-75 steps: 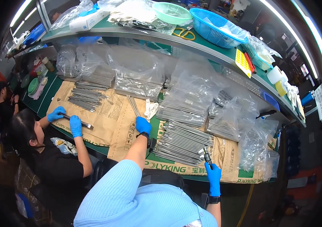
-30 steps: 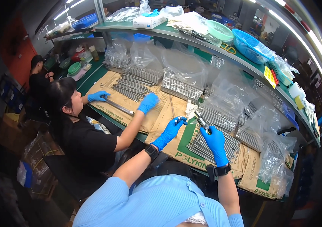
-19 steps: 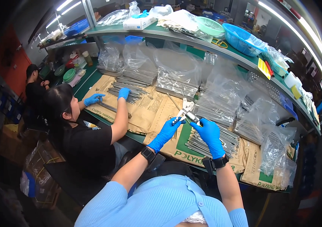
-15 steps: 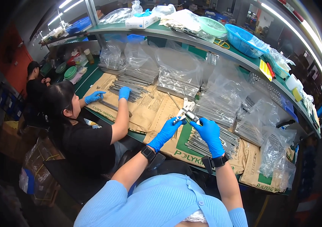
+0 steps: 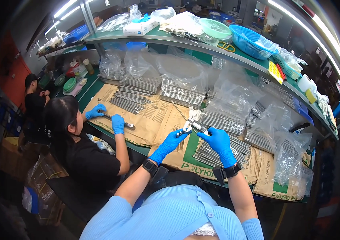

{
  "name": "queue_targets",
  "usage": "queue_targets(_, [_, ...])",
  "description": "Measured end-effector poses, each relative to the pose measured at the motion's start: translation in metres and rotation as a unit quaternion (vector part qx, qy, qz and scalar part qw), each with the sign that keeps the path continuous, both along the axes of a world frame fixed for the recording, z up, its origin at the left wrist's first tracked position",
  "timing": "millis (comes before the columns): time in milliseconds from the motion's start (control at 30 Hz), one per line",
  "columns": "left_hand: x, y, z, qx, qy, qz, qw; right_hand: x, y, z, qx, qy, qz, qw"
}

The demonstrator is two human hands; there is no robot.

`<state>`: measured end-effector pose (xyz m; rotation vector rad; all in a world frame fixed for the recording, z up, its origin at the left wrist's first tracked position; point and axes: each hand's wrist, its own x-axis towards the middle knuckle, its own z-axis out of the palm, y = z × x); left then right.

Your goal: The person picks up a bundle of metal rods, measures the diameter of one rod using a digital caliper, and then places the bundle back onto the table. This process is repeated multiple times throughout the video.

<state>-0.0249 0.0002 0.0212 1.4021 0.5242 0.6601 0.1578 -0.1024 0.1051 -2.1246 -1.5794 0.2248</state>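
Head view: at ten o'clock from left hand (image 5: 171, 141), co-worker's gloved hand (image 5: 118, 123) steadies dark bar (image 5: 130, 125). Left hand curls around slim dark rods (image 5: 180, 133), ends exposed, seemingly for caliper (image 5: 196, 126) at two o'clock. Right hand (image 5: 218, 141), fingers closed, grips caliper, apparently supporting it; steel rods (image 5: 206, 155) lie parallel, five o'clock from caliper.

Working with one left hand (image 5: 174, 141) and one right hand (image 5: 218, 141), two in all, and holding one caliper (image 5: 198, 128). Wearing two black wrist straps (image 5: 231, 171). Working near two black-clad co-workers (image 5: 92, 156). Facing metal rods (image 5: 218, 154) too many for counting. Counting, on the shelf (image 5: 162, 39), one large blue basket (image 5: 254, 47), one pale green basket (image 5: 214, 29), one white carton (image 5: 140, 29), one yellow card (image 5: 275, 72), one pair of yellow-handled scissors (image 5: 226, 47).
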Motion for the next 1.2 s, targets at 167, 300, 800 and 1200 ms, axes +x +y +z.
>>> queue_targets(167, [0.004, 0.002, -0.004, -0.011, 0.007, 0.0, 1.0, 0.008, 0.006, 0.002, -0.033, -0.008, 0.004, 0.999])
queue_targets(300, [0.004, 0.002, -0.006, 0.008, 0.028, 0.027, 0.999, 0.017, 0.011, 0.007, -0.038, -0.008, -0.001, 0.999])
queue_targets(800, [0.005, 0.001, -0.01, 0.093, -0.015, 0.085, 0.992, 0.013, 0.04, 0.029, 0.013, -0.049, 0.033, 0.998])
queue_targets(1200, [0.01, 0.015, -0.008, 0.069, 0.03, 0.079, 0.994, 0.011, 0.035, 0.008, -0.006, -0.044, 0.032, 0.999])
